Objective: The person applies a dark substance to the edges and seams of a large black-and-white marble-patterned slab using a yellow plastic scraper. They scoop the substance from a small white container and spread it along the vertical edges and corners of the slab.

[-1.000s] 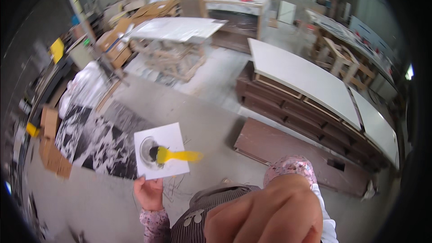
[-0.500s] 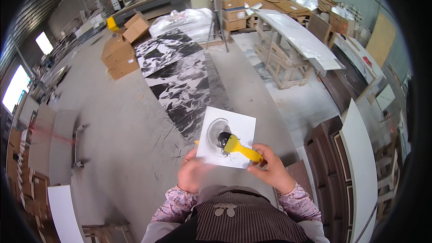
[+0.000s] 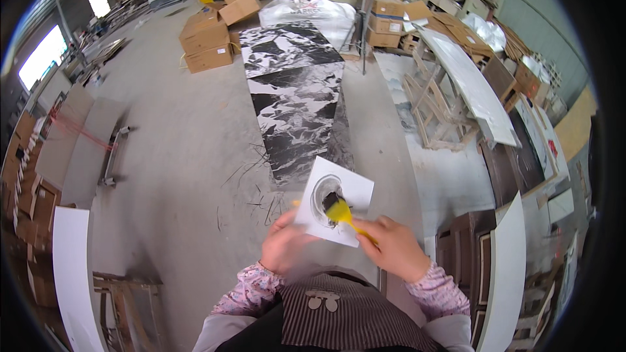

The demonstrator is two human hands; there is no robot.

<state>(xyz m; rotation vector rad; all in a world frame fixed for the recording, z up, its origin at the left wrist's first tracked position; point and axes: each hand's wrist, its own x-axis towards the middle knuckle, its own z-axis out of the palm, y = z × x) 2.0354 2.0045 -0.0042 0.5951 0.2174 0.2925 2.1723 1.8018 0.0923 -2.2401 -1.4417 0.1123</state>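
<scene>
In front of my apron I have a small square white board [image 3: 357,186] with a dark grey, ring-shaped smear of paste on it. My left hand [image 3: 285,246], partly blurred, grips the board at its lower left edge. A bit of something yellow [image 3: 297,203] peeks out by that edge; its kind is hidden. The fingers of my right hand [image 3: 396,249] are closed round the handle of a yellow putty knife [image 3: 340,212]. Its blade points up and left over the smear, and dark paste covers the tip.
Black-and-white marble-patterned panels [image 3: 293,98] lie on the floor ahead. Cardboard boxes [image 3: 205,36] stand beyond them at left. A long pale slab rests on a wooden trestle [image 3: 437,114] at right. Brown cabinet pieces [image 3: 463,241] and a white panel [image 3: 505,267] are close on my right.
My right hand has shifted from the board's lower right corner to a grip round the putty knife's handle, and the knife has turned steeper. The surroundings have shifted rightward in view.
</scene>
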